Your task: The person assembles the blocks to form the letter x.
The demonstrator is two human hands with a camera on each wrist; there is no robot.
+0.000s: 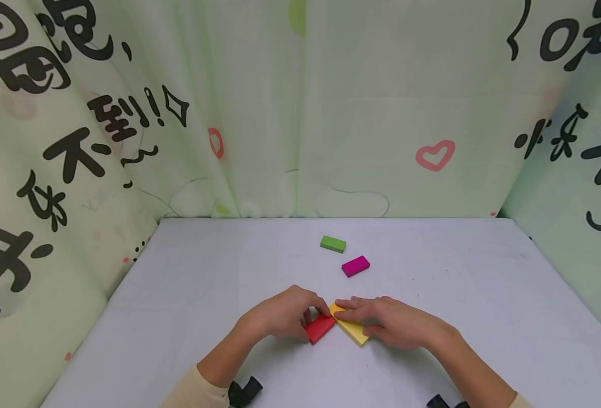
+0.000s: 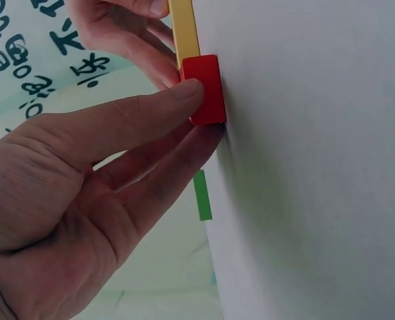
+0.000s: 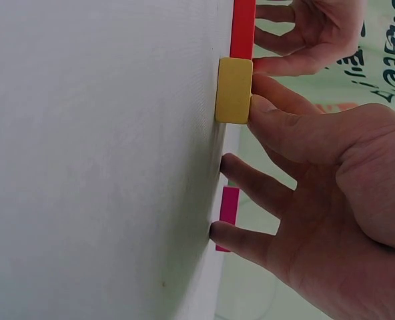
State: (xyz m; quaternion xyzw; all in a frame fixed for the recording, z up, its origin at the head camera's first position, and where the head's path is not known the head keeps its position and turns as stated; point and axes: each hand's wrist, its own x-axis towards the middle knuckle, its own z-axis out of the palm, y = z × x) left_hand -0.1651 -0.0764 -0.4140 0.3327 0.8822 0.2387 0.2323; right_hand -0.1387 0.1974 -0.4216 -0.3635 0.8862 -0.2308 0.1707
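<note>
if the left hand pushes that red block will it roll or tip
The red block lies flat on the table, so it would probably slide, not roll or tip. It looks rigid. Its corner meets the yellow block, so a push may nudge that too.

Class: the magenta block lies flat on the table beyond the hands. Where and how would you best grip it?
Probably pinch the magenta block across its two long side faces from above: it lies flat, clear of the green block, and its short width suits a fingertip pinch.

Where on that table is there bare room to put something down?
The table is bare left of the left hand, and right of the right hand and magenta block. It is crowded mid-front, where both hands meet at the red block and yellow block.
</note>
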